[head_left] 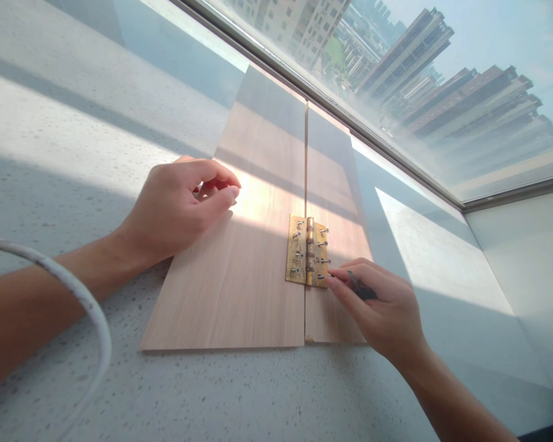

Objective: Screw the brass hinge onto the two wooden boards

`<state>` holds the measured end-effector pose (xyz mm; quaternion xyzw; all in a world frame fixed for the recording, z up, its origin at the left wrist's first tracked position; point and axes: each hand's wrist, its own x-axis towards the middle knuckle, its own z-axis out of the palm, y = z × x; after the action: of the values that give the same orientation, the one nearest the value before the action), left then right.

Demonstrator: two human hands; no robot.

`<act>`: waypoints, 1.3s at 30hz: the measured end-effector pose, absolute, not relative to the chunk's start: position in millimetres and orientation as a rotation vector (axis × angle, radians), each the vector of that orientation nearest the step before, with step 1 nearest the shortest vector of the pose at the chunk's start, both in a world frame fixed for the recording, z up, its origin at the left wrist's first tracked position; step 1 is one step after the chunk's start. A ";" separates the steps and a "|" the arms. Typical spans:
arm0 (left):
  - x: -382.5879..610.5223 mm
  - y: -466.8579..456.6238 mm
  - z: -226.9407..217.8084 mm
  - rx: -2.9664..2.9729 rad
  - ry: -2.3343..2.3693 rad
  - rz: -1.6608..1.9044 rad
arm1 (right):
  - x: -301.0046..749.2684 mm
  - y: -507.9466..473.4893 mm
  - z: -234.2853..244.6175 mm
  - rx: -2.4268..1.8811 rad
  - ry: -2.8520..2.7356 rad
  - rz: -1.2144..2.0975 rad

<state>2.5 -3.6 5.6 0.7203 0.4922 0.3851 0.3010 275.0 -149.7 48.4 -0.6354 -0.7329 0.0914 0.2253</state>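
Two light wooden boards lie side by side on a speckled grey sill, a wide left board (239,270) and a narrower right board (334,184). A brass hinge (306,252) with several screws standing up in it joins them across the seam. My right hand (382,307) is closed in a pinch on a thin dark tool (362,288), its tip at the hinge's lower right screw. My left hand (179,205) rests on the left board's edge with fingers curled loosely together; nothing shows in it.
The speckled sill (74,141) runs along a large window (396,80) with tall buildings outside. A white cable (80,301) curves over my left forearm. To the right, the sill meets a white wall (525,264).
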 end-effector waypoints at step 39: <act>1.4 -5.1 3.4 1.892 1.333 1.023 | 277.1 -144.9 43.7 -1.575 -2.174 0.127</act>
<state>1.4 -5.1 3.4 0.7130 0.5023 0.3855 0.3011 277.1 -144.9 43.7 -0.5709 -0.7883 0.0459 0.2250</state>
